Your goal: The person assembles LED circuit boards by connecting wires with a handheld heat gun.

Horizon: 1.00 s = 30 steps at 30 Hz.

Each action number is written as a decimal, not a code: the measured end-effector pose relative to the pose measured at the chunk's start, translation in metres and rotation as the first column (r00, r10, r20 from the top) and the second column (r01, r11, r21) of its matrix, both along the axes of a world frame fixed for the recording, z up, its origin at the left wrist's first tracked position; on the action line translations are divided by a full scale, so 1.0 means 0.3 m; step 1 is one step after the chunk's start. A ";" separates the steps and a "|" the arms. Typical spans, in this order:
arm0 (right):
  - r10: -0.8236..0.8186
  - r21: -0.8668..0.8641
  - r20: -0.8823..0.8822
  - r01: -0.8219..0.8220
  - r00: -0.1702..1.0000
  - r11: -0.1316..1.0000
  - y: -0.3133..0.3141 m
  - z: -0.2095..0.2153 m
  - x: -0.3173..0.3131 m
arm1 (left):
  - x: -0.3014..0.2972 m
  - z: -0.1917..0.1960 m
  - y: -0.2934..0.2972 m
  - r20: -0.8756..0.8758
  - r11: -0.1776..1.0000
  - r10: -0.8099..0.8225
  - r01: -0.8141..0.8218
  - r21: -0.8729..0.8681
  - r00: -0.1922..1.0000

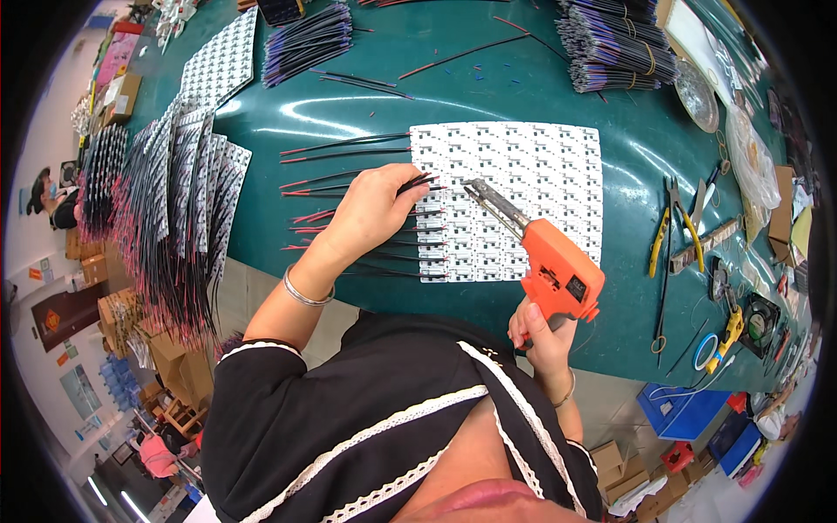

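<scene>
The right hand (542, 336) grips an orange soldering gun (554, 266), its tip over the white circuit-board panel (523, 187) on the green table (540, 96). The left hand (370, 213) (fingers curled) pinches black wires (417, 185) against the panel's left edge.

Left hand (370, 209): palm down, fingers curled and pinched together, wrist bent, forearm extended forward.
Right hand (542, 336): closed in a fist grip, wrist low near the body.
</scene>
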State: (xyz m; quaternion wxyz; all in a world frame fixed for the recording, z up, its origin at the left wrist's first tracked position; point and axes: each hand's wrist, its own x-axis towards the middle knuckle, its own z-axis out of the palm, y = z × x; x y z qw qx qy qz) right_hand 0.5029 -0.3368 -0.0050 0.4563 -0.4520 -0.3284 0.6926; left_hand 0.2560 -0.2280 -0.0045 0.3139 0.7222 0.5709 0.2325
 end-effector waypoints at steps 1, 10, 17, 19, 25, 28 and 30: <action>0.001 -0.001 0.000 -0.001 1.000 1.000 0.001 0.001 -0.002 | 0.001 0.001 0.001 0.000 1.000 0.001 -0.001 -0.001 1.000; -0.005 -0.052 -0.002 0.004 1.000 0.999 0.006 0.010 -0.017 | 0.020 0.002 0.011 0.007 0.993 0.052 -0.051 -0.106 0.999; 0.040 -0.029 0.038 -0.039 0.998 0.999 0.001 -0.001 -0.022 | 0.022 -0.011 0.008 -0.007 0.997 0.031 -0.032 -0.069 0.999; 0.042 -0.027 0.036 -0.041 0.998 0.999 -0.001 -0.007 -0.022 | 0.024 -0.011 0.009 -0.002 0.998 0.030 -0.030 -0.050 1.000; 0.031 -0.058 0.075 -0.027 0.997 0.998 0.003 0.002 -0.029 | 0.033 -0.011 0.009 -0.097 0.999 0.020 -0.022 -0.024 0.995; 0.026 -0.047 0.085 -0.022 0.996 0.999 0.001 0.005 -0.027 | 0.036 -0.002 0.013 -0.123 1.000 0.005 -0.008 -0.030 0.992; 0.008 -0.051 0.031 -0.007 0.999 0.999 -0.002 0.009 -0.021 | 0.036 0.003 0.017 -0.141 1.000 -0.016 0.014 -0.017 0.990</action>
